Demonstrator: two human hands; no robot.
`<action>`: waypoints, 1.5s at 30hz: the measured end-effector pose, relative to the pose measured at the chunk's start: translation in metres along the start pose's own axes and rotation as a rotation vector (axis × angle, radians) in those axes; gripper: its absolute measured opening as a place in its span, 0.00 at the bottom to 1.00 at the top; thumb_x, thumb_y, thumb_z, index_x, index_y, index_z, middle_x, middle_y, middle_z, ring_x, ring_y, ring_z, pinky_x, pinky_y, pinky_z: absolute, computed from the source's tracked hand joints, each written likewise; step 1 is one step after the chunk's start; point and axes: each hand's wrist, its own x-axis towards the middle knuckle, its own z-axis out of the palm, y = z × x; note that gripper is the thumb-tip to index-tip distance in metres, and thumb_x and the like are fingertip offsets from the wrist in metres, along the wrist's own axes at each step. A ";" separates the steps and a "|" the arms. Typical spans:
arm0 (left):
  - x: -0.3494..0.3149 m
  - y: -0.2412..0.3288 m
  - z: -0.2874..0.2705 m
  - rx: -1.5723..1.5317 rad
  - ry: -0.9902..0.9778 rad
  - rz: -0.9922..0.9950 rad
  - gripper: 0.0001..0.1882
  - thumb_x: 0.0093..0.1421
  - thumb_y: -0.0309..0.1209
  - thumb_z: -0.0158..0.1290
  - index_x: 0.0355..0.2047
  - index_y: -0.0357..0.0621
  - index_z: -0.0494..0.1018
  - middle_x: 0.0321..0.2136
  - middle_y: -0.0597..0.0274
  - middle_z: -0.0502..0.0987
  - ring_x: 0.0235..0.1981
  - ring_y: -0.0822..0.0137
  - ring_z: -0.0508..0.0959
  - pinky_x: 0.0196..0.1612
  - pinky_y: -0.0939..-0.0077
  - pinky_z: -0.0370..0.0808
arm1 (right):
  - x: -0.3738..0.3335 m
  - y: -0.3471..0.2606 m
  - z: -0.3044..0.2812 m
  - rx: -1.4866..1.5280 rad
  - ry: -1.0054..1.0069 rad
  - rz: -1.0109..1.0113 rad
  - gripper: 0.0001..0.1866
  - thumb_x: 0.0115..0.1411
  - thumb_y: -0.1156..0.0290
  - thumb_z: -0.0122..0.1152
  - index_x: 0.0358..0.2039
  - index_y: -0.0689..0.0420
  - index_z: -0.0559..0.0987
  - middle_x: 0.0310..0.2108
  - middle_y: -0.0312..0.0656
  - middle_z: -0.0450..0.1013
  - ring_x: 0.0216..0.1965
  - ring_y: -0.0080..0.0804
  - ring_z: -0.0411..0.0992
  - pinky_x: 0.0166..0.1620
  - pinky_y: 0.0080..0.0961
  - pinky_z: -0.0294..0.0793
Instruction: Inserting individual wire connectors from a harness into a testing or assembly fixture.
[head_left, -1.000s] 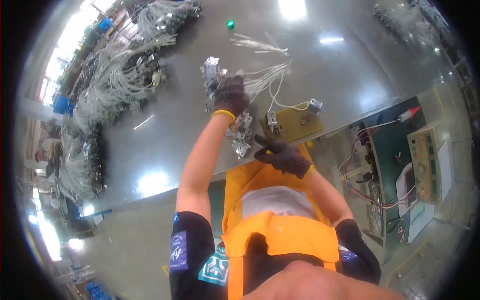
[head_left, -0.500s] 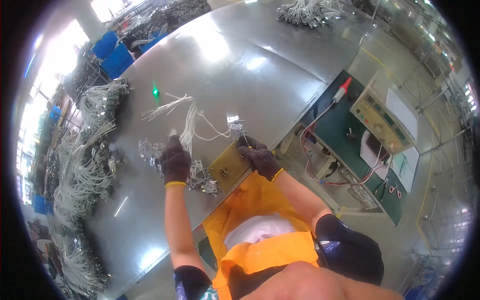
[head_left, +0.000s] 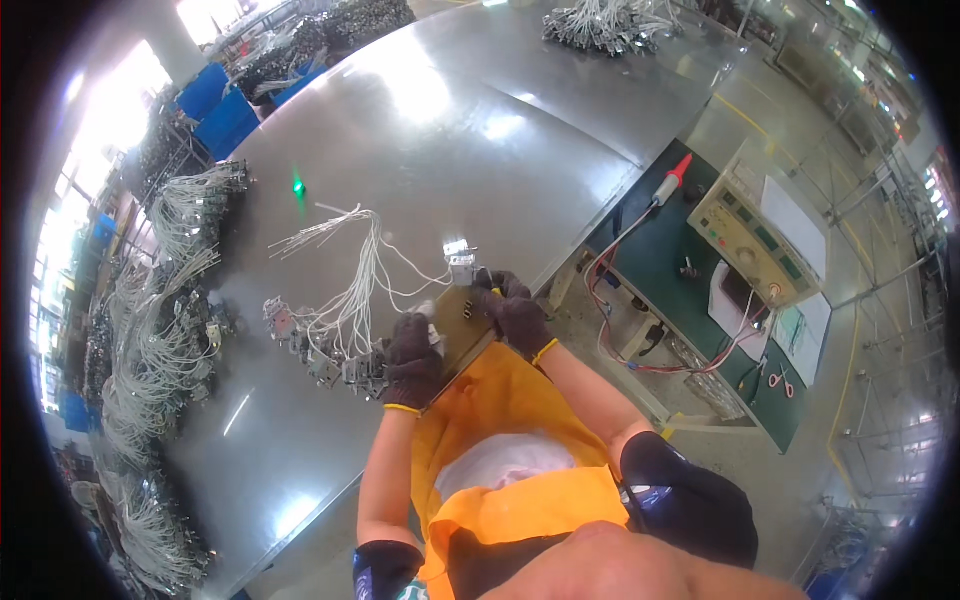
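Note:
My left hand [head_left: 413, 358], in a dark glove with a yellow cuff, is closed at the left edge of a brown-yellow board [head_left: 462, 335]. A small silvery-white part [head_left: 433, 328] shows at its fingertips. My right hand [head_left: 518, 318], gloved alike, is closed at the board's far right corner; what lies in its fingers is hidden. Just beyond those fingers is a shiny metal box-like part [head_left: 460, 262] with a white wire. Several small metal parts [head_left: 335, 368] lie left of my left hand, joined to a bundle of white wires [head_left: 365, 270]. Dark metal pins [head_left: 468, 310] stand on the board.
Heaps of white-wired parts [head_left: 160, 350] line the left edge of the metal table [head_left: 260, 460]; another pile [head_left: 610, 25] lies far off. To the right, a green-topped table [head_left: 640, 215] carries a beige instrument [head_left: 757, 235], a red-tipped probe [head_left: 672, 182] and scissors [head_left: 781, 380].
My left hand has moved right, from the metal parts to the board, with a silvery-white part at its fingertips. My right hand remains near the board's far right corner.

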 end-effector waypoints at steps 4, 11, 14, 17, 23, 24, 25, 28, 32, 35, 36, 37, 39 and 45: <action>-0.021 -0.022 -0.015 -0.093 0.115 -0.197 0.29 0.55 0.33 0.58 0.57 0.41 0.66 0.52 0.47 0.72 0.53 0.51 0.73 0.54 0.62 0.71 | 0.011 -0.021 0.002 -0.039 -0.066 0.046 0.26 0.59 0.57 0.61 0.50 0.65 0.74 0.31 0.39 0.75 0.27 0.24 0.71 0.31 0.22 0.71; -0.018 0.010 -0.022 -0.324 0.069 -0.283 0.29 0.60 0.36 0.56 0.60 0.44 0.63 0.45 0.45 0.77 0.45 0.50 0.79 0.47 0.63 0.73 | 0.046 0.010 -0.010 -0.482 0.059 -0.249 0.21 0.55 0.61 0.64 0.47 0.57 0.78 0.35 0.42 0.77 0.35 0.27 0.74 0.40 0.23 0.74; -0.018 0.030 -0.033 -0.370 0.042 -0.514 0.28 0.62 0.40 0.54 0.60 0.43 0.63 0.46 0.42 0.76 0.46 0.48 0.78 0.47 0.61 0.73 | 0.036 -0.017 -0.002 -0.442 0.003 0.057 0.20 0.54 0.61 0.65 0.45 0.56 0.79 0.37 0.43 0.78 0.39 0.30 0.75 0.45 0.24 0.73; -0.017 0.033 -0.003 -0.321 0.108 -0.473 0.27 0.61 0.39 0.53 0.57 0.38 0.64 0.45 0.39 0.75 0.45 0.46 0.77 0.46 0.59 0.73 | 0.042 0.028 -0.016 -0.547 0.142 -0.175 0.20 0.57 0.62 0.65 0.48 0.58 0.78 0.36 0.42 0.77 0.37 0.30 0.76 0.45 0.26 0.75; -0.003 0.025 0.015 -0.126 0.242 -0.188 0.23 0.56 0.31 0.52 0.51 0.32 0.67 0.39 0.39 0.73 0.42 0.42 0.74 0.46 0.56 0.73 | -0.024 -0.051 -0.008 -0.411 -0.206 -0.307 0.23 0.63 0.67 0.60 0.56 0.61 0.74 0.46 0.47 0.78 0.44 0.35 0.78 0.49 0.30 0.75; 0.001 0.027 0.009 -0.134 0.228 -0.210 0.24 0.55 0.30 0.52 0.51 0.32 0.67 0.39 0.39 0.73 0.42 0.42 0.75 0.45 0.56 0.73 | -0.026 -0.054 -0.004 -0.458 -0.377 -0.364 0.23 0.63 0.65 0.60 0.57 0.59 0.73 0.47 0.48 0.77 0.45 0.38 0.78 0.49 0.31 0.75; 0.002 0.026 0.004 -0.129 0.218 -0.242 0.24 0.55 0.30 0.52 0.51 0.32 0.67 0.39 0.39 0.73 0.42 0.42 0.75 0.45 0.56 0.73 | -0.029 -0.064 0.001 -0.683 -0.461 -0.432 0.23 0.63 0.62 0.59 0.57 0.56 0.74 0.47 0.50 0.77 0.44 0.44 0.78 0.48 0.33 0.75; 0.002 0.022 0.002 -0.249 0.137 -0.307 0.27 0.51 0.29 0.56 0.51 0.33 0.66 0.36 0.41 0.75 0.40 0.43 0.76 0.44 0.54 0.73 | -0.019 -0.052 0.015 -0.908 -0.511 -0.460 0.21 0.62 0.60 0.59 0.54 0.53 0.76 0.41 0.53 0.77 0.42 0.49 0.77 0.45 0.37 0.75; -0.003 0.019 0.007 -0.204 0.157 -0.316 0.26 0.51 0.29 0.56 0.50 0.34 0.67 0.34 0.42 0.75 0.39 0.43 0.76 0.42 0.53 0.73 | -0.018 -0.060 0.026 -1.024 -0.556 -0.555 0.17 0.61 0.61 0.58 0.47 0.56 0.79 0.35 0.55 0.77 0.38 0.54 0.75 0.42 0.43 0.75; -0.002 0.025 0.006 -0.255 0.235 -0.240 0.20 0.52 0.33 0.55 0.43 0.36 0.70 0.30 0.44 0.75 0.35 0.43 0.77 0.39 0.53 0.73 | -0.019 -0.058 0.028 -1.077 -0.611 -0.527 0.13 0.62 0.63 0.55 0.41 0.58 0.78 0.31 0.54 0.76 0.35 0.56 0.74 0.39 0.46 0.74; -0.002 0.026 0.005 -0.250 0.242 -0.246 0.20 0.52 0.33 0.55 0.43 0.36 0.70 0.30 0.44 0.75 0.35 0.43 0.77 0.39 0.53 0.73 | -0.022 -0.056 0.030 -1.167 -0.566 -0.513 0.12 0.62 0.64 0.53 0.40 0.58 0.78 0.31 0.54 0.76 0.35 0.56 0.74 0.39 0.46 0.74; 0.000 0.025 0.004 -0.237 0.221 -0.229 0.17 0.52 0.33 0.55 0.40 0.37 0.71 0.29 0.44 0.75 0.35 0.43 0.77 0.39 0.53 0.73 | -0.024 -0.055 0.031 -1.256 -0.519 -0.499 0.12 0.63 0.64 0.51 0.38 0.58 0.77 0.30 0.53 0.75 0.34 0.56 0.75 0.38 0.46 0.74; 0.000 0.023 0.005 -0.212 0.212 -0.215 0.14 0.52 0.34 0.54 0.36 0.38 0.72 0.29 0.44 0.75 0.35 0.44 0.77 0.39 0.53 0.73 | -0.018 -0.058 0.032 -1.289 -0.603 -0.565 0.11 0.63 0.65 0.50 0.38 0.57 0.77 0.30 0.54 0.75 0.34 0.56 0.75 0.39 0.47 0.74; 0.005 0.024 0.014 -0.198 0.161 -0.253 0.12 0.53 0.35 0.53 0.34 0.39 0.71 0.30 0.43 0.75 0.35 0.44 0.77 0.39 0.52 0.73 | -0.019 -0.048 0.030 -1.346 -0.573 -0.575 0.11 0.62 0.67 0.48 0.39 0.57 0.75 0.29 0.56 0.75 0.35 0.57 0.75 0.39 0.50 0.74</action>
